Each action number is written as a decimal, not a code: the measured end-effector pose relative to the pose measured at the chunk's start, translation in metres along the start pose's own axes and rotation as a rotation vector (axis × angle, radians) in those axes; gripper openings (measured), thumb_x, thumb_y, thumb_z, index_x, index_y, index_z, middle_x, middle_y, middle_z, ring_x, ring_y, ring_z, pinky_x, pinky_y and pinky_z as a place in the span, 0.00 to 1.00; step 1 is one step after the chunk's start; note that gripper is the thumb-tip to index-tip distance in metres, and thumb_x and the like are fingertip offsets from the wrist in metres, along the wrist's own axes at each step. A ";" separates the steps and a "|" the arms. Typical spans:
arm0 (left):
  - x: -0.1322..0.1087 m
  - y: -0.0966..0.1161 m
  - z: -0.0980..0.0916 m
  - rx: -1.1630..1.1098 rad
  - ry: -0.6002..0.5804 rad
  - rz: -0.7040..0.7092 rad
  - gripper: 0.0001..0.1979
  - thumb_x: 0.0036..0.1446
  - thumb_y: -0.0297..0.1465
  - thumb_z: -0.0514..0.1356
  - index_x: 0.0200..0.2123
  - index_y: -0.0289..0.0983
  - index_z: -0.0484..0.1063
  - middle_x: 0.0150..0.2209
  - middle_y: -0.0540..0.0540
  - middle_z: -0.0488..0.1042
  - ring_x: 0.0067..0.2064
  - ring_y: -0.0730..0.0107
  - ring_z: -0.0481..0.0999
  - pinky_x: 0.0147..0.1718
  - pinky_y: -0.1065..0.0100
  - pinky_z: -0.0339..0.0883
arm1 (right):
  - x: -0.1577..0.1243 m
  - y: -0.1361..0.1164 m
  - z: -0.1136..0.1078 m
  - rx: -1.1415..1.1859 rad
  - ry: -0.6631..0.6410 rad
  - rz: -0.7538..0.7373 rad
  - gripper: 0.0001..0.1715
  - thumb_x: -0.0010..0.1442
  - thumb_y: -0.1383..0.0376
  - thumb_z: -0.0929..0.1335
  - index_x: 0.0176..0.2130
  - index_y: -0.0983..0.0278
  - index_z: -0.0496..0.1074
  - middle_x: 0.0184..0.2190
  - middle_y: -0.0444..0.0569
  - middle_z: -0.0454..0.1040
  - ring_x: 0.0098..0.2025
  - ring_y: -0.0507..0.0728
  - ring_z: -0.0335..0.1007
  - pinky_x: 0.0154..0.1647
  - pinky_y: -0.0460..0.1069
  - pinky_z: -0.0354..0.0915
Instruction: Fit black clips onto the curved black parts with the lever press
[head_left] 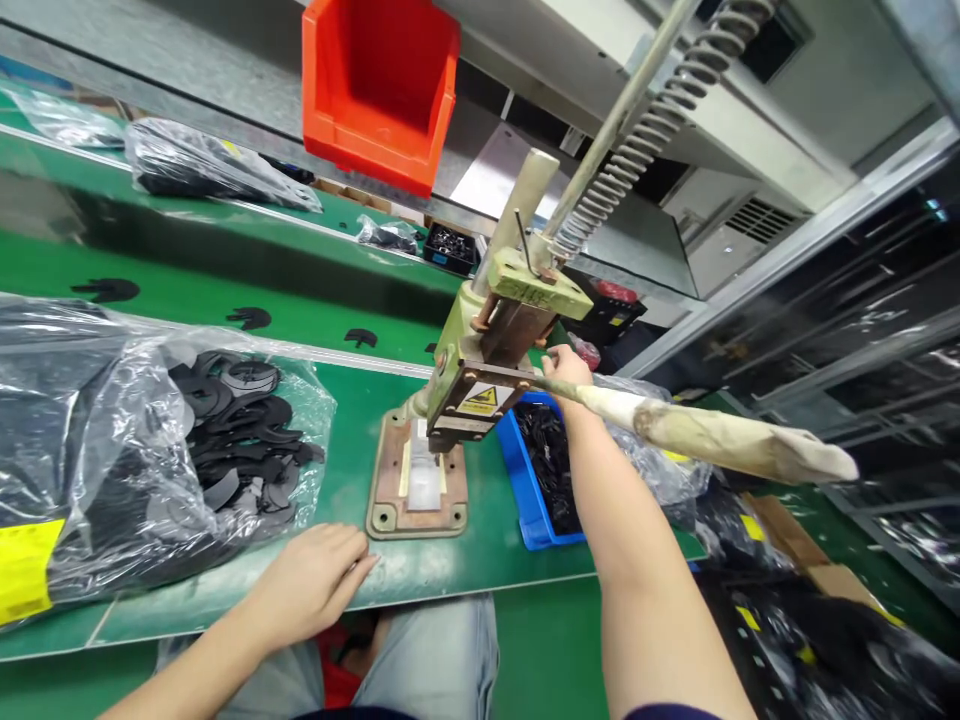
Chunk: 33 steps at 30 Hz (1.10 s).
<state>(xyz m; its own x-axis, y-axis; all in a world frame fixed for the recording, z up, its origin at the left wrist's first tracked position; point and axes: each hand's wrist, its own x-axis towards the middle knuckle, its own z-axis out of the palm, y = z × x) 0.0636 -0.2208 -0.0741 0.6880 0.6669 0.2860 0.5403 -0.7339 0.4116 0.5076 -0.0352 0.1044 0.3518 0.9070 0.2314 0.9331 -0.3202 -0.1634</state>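
My left hand (pixel 322 575) rests at the front edge of the green bench, fingers loosely curled, with nothing showing in it. Just beyond it stands a green hand press (pixel 465 370), with a pale block (pixel 425 485) on its base plate. My right hand (pixel 566 368) reaches past the right side of the press, over the far end of a blue bin (pixel 525 480) of small black parts (pixel 547 455). The press hides some of its fingers, so I cannot see what it touches. The cloth-wrapped press lever (pixel 712 435) crosses above my right forearm.
A clear plastic bag (pixel 150 450) of black flat curved parts (pixel 247 420) lies left of the press. Several similar parts (pixel 251 318) lie on the green strip behind. An orange bin (pixel 379 100) hangs overhead. More bagged parts (pixel 840 630) sit at right.
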 end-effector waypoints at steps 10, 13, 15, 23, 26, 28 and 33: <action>0.000 0.001 -0.001 0.016 -0.035 -0.003 0.14 0.74 0.38 0.54 0.34 0.41 0.68 0.31 0.49 0.72 0.35 0.61 0.73 0.39 0.62 0.61 | -0.124 0.077 0.023 -0.232 -0.535 -0.078 0.25 0.67 0.53 0.70 0.57 0.63 0.71 0.58 0.53 0.74 0.56 0.59 0.74 0.58 0.61 0.75; -0.001 0.003 -0.002 0.018 -0.026 -0.007 0.14 0.74 0.38 0.54 0.34 0.41 0.68 0.31 0.49 0.73 0.35 0.62 0.73 0.38 0.62 0.61 | -0.146 0.079 0.029 -0.225 -0.525 -0.066 0.26 0.67 0.53 0.70 0.58 0.63 0.71 0.58 0.54 0.73 0.57 0.60 0.74 0.59 0.61 0.74; -0.001 0.004 -0.002 0.018 -0.014 -0.012 0.14 0.73 0.39 0.54 0.34 0.41 0.69 0.31 0.49 0.73 0.34 0.62 0.74 0.38 0.63 0.61 | -0.154 0.078 0.031 -0.188 -0.496 -0.050 0.25 0.67 0.53 0.70 0.58 0.63 0.71 0.58 0.53 0.74 0.57 0.59 0.74 0.58 0.61 0.75; -0.003 0.003 0.000 -0.002 -0.018 -0.064 0.16 0.73 0.41 0.54 0.33 0.41 0.68 0.30 0.50 0.72 0.34 0.63 0.74 0.38 0.63 0.63 | -0.171 0.081 0.007 0.184 -0.248 0.044 0.22 0.68 0.52 0.69 0.54 0.63 0.73 0.54 0.52 0.76 0.54 0.57 0.75 0.57 0.59 0.74; -0.003 0.003 -0.002 -0.099 -0.028 -0.114 0.16 0.73 0.43 0.54 0.34 0.41 0.69 0.29 0.51 0.71 0.32 0.65 0.73 0.36 0.64 0.64 | -0.186 0.076 -0.008 0.428 -0.113 0.082 0.24 0.69 0.48 0.66 0.52 0.63 0.73 0.44 0.50 0.80 0.43 0.54 0.78 0.51 0.56 0.75; -0.001 0.009 -0.006 -0.210 0.006 -0.171 0.15 0.73 0.43 0.55 0.36 0.41 0.71 0.28 0.52 0.71 0.31 0.68 0.72 0.34 0.66 0.65 | -0.204 0.062 -0.012 0.613 -0.057 0.097 0.28 0.68 0.42 0.63 0.49 0.62 0.72 0.35 0.48 0.81 0.33 0.53 0.76 0.42 0.53 0.76; 0.012 0.052 -0.030 -0.502 0.148 -0.164 0.10 0.71 0.40 0.58 0.42 0.40 0.72 0.32 0.50 0.73 0.32 0.70 0.73 0.33 0.69 0.69 | -0.275 -0.008 0.005 1.033 -0.071 0.102 0.34 0.62 0.34 0.64 0.39 0.60 0.71 0.24 0.45 0.77 0.22 0.51 0.69 0.25 0.47 0.68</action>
<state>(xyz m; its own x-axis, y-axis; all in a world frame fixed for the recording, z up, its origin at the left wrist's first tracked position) 0.0852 -0.2475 -0.0232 0.5193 0.8048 0.2875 0.3120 -0.4918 0.8129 0.4028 -0.2802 0.0377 0.3888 0.9136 0.1187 0.3691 -0.0364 -0.9287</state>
